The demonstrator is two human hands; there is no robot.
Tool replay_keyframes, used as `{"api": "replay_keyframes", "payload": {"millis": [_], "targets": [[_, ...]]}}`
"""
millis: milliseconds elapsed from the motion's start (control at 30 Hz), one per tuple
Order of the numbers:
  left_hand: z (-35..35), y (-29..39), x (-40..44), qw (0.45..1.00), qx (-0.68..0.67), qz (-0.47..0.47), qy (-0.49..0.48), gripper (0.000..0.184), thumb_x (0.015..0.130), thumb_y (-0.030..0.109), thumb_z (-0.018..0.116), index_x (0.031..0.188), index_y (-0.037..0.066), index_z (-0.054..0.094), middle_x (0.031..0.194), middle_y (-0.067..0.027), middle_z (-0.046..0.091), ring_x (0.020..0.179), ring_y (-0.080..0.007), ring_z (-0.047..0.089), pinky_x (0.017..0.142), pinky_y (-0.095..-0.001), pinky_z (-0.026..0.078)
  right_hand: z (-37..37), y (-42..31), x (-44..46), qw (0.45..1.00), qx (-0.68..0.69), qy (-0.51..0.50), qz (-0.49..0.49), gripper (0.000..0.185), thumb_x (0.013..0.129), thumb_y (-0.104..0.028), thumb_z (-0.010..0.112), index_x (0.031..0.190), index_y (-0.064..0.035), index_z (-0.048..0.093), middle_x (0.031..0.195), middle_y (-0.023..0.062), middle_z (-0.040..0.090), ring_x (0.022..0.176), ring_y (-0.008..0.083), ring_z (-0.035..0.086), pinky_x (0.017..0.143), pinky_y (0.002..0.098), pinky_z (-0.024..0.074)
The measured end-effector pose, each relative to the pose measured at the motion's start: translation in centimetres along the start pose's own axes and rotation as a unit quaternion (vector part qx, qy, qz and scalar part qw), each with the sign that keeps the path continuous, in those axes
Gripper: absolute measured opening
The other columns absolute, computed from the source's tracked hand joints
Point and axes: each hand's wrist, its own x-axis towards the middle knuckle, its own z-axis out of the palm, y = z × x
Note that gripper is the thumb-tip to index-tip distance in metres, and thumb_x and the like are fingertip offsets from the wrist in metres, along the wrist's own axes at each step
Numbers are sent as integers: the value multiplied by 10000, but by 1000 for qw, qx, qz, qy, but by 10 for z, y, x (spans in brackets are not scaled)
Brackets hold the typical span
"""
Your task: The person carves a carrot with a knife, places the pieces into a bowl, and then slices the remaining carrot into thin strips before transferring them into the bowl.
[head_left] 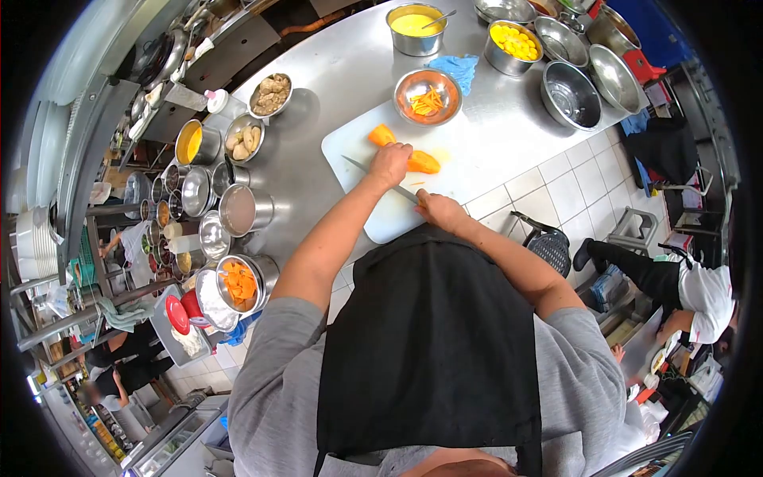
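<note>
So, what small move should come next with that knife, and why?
Probably the right hand should hold the knife still until the left hand is clear of it: seen from above, the blade shows on both sides of the left wrist.

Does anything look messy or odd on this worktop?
Nothing looks clearly spilled or broken. One mild oddity: a crumpled blue item, perhaps cloth or gloves, lies loose beside the metal bowl; it looks stray so close to the uncovered orange strips.
</note>
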Motion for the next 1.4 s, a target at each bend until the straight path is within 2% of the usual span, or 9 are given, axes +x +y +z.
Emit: {"api": "replay_keyframes", "payload": {"millis": [267,533,667,867,967,1100,1200,1300,1400], "targets": [[4,4,-4,999,-17,-29,28,239,849,-35,550,1074,30,599,1071,-193,644,1074,-393,629,904,-471,529,5,-1,5,999,-16,27,-10,308,981,-305,605,1085,-41,484,787,226,682,744,427,688,669,535,543],[8,1,-1,996,-44,-37,74,210,853,1,551,1051,43,605,1029,-200,655,1035,-400,632,884,-480,520,-1,-8,4,999,-14,-21,26,305,1007,-293,558,1125,-24,475,867,240,686,830,432,689,741,531,545],[16,-6,3,992,-106,-44,50,169,842,-7,560,1002,26,603,994,-202,655,958,-406,637,854,-489,517,1,-6,5,999,-17,-19,25,308,1006,-295,560,1127,-25,475,867,238,687,823,430,689,730,533,546],[-2,5,5,979,-183,-13,85,186,807,5,604,989,38,620,992,-185,647,937,-365,648,815,-443,535,0,-8,4,999,-18,-7,28,307,1005,-303,563,1125,-34,479,868,242,687,822,425,692,718,535,550],[-29,-2,-11,943,-286,-73,154,213,802,5,605,1007,30,656,986,-143,653,887,-290,668,782,-392,546,0,-7,2,999,-29,7,24,308,1005,-307,563,1117,-33,478,867,240,689,833,425,693,724,537,552],[-27,-26,-64,946,-257,-65,189,183,799,-6,593,971,11,652,1015,-149,661,871,-294,673,791,-391,554,-13,-10,-2,998,-21,1,55,301,1012,-303,550,1109,-29,474,886,235,693,846,431,692,730,542,552],[10,-39,-97,950,-265,-111,120,201,816,-13,595,1005,20,655,1030,-154,666,940,-314,662,861,-408,543,-17,-15,-5,997,-29,-12,68,289,1013,-294,547,1105,-29,473,896,235,692,848,430,691,731,540,553],[29,-28,-102,976,-114,-65,172,233,854,13,646,1083,47,659,1114,-147,630,1099,-358,567,978,-448,478,-11,-11,-3,998,-45,3,53,277,1009,-282,553,1098,-32,475,880,233,685,837,425,692,723,534,555],[34,-20,-110,963,-115,-112,215,233,849,58,693,1077,37,650,1170,-150,603,1116,-354,558,979,-445,477,-5,-6,-2,997,-60,28,24,269,1003,-272,561,1091,-33,476,854,227,677,808,419,692,704,527,558]]}}
